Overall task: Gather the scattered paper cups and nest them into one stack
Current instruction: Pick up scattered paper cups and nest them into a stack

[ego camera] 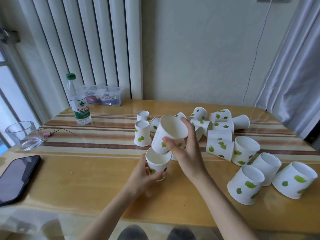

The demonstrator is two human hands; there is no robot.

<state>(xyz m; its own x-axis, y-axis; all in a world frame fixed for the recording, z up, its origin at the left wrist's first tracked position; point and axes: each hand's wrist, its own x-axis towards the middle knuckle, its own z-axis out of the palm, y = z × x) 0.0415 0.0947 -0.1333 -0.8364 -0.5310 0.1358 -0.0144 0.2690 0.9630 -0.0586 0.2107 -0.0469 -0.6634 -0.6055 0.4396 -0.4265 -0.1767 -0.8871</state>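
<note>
My left hand (141, 176) grips an upright white paper cup with green leaves (156, 161) standing on the wooden table (83, 179). My right hand (186, 148) holds a second cup (170, 131) tilted just above it, its base at the lower cup's rim. Two cups stand upside down (142, 135) behind them. Several more cups lie on their sides in a pile (219, 129) to the right. Three cups (245, 185) lie tipped near the right front.
A water bottle (78, 104) and a clear plastic box (103, 95) stand at the back left. A glass (24, 135) sits at the left edge, a black phone (16, 176) lies in front of it. A thin wire (55, 129) lies beside the glass.
</note>
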